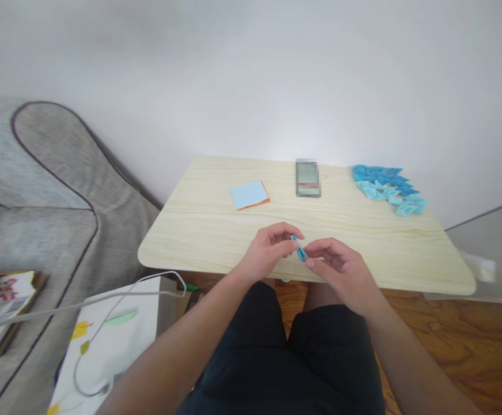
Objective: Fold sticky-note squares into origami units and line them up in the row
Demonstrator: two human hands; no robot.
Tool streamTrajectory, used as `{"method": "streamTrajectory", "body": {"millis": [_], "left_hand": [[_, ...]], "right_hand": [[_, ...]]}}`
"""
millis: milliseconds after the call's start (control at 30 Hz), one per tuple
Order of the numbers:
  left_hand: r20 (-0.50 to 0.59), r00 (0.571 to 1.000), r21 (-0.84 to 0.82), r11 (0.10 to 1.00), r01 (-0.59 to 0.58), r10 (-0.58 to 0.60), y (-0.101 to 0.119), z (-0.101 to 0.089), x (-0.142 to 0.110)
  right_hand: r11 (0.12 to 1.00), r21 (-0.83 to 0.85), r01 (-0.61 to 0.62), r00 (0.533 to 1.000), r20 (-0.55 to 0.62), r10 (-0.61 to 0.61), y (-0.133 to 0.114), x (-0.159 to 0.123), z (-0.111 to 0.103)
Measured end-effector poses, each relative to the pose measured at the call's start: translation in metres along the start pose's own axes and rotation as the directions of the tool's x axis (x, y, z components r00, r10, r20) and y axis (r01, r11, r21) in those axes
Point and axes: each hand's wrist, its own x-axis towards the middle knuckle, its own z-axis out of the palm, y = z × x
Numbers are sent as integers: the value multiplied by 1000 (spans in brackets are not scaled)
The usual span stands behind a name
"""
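Observation:
A small folded piece of blue paper (301, 251) is held between my two hands above the front part of the table. My left hand (272, 249) pinches its upper left end between thumb and fingers. On the other side, my right hand (336, 264) grips the lower right end with thumb and fingertips. Beyond my left hand lies a stack of light blue paper sheets (249, 195), with an orange sheet showing beneath. Folded paper pieces in darker blue (378, 174) and light blue (395, 197) are grouped in rows at the back right.
The pale wooden table (199, 230) stands against a white wall. A phone-like device (308, 178), blurred out, lies near its back edge. At left are a grey sofa (116, 213), a white cabinet (142, 311) and a pale cable (116, 295) crossing above it.

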Motion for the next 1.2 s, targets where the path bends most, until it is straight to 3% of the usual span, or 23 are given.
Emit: {"method": "streamTrajectory", "body": {"millis": [133, 233, 333, 400, 467, 533, 600, 800, 967, 1100, 1200], "left_hand": [[-1, 1000, -51, 999, -5, 5, -5, 0, 8], [-28, 999, -38, 998, -42, 41, -11, 1, 12], [-148, 985, 169, 983, -66, 91, -14, 1, 11], [-197, 958, 434, 895, -107, 210, -10, 2, 7], [-106, 931, 664, 722, -196, 350, -4, 4, 0], [26, 922, 755, 597, -271, 385, 3, 7, -5], [97, 928, 795, 532, -290, 361, 6, 12, -7], [93, 932, 856, 451, -254, 349, 0, 14, -4], [191, 942, 871, 395, -293, 277, -2, 5, -7], [262, 934, 857, 387, -340, 241, -1, 3, -12], [247, 937, 860, 391, -329, 248, -3, 5, -14]], "right_hand": [[1000, 7, -8, 1000, -28, 8, 1, 7, 2], [1000, -16, -15, 993, -117, 13, 6, 15, 2], [998, -51, -23, 969, -245, 10, 11, 21, 2], [992, -127, -20, 945, -326, -22, 14, 24, 2], [972, -234, -11, 923, -377, -81, 17, 25, 3], [939, -343, 0, 908, -393, -143, 18, 24, 5], [906, -424, 3, 899, -395, -188, 19, 22, 8], [855, -519, -9, 880, -409, -239, 21, 14, 13], [804, -594, 21, 883, -366, -293, 26, 6, 10], [733, -679, 49, 876, -322, -358, 31, 1, 7], [696, -717, 49, 870, -312, -382, 35, -2, 6]]}}
